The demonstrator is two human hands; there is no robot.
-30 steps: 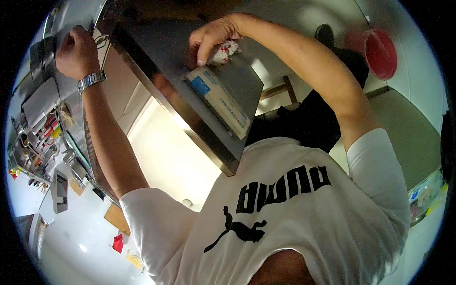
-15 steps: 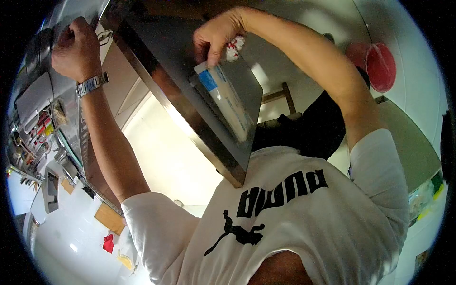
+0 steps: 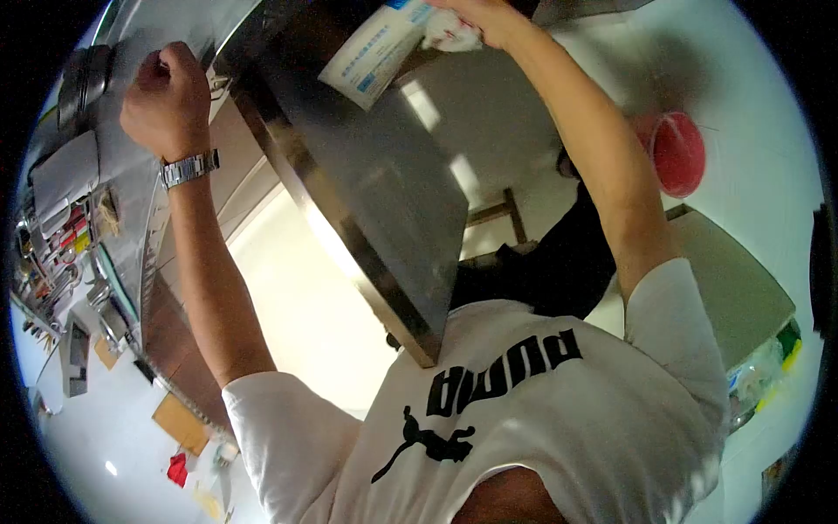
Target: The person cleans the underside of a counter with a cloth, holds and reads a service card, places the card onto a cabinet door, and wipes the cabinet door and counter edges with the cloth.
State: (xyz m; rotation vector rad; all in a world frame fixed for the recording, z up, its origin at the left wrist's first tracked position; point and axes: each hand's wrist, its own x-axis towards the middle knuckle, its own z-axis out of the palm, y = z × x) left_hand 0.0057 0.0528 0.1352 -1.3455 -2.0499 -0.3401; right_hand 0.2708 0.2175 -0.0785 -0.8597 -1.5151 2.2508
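Observation:
My left hand [image 3: 166, 105], with a metal watch on its wrist, is closed in a fist over the metal counter [image 3: 188, 26]; whatever it may hold is hidden. At the top edge, my right hand [image 3: 489, 19] is only partly in view, with fingers closed on a white and blue package [image 3: 375, 54] with printed lettering. The package hangs tilted above the dark tabletop [image 3: 375, 175]. Right beside it, under the same hand, is a crumpled white thing with red marks [image 3: 451, 33].
A pink bucket [image 3: 678, 155] stands at the right, above a greenish seat or board [image 3: 733, 284]. Utensils [image 3: 65, 253] crowd the left side near a wooden board [image 3: 181, 424]. Part of a wooden stool [image 3: 502, 214] shows beyond the table corner [image 3: 428, 354].
My right hand has moved up and away with the package, which has lifted off the tabletop and turned. My left hand stays closed, shifted slightly right in the view.

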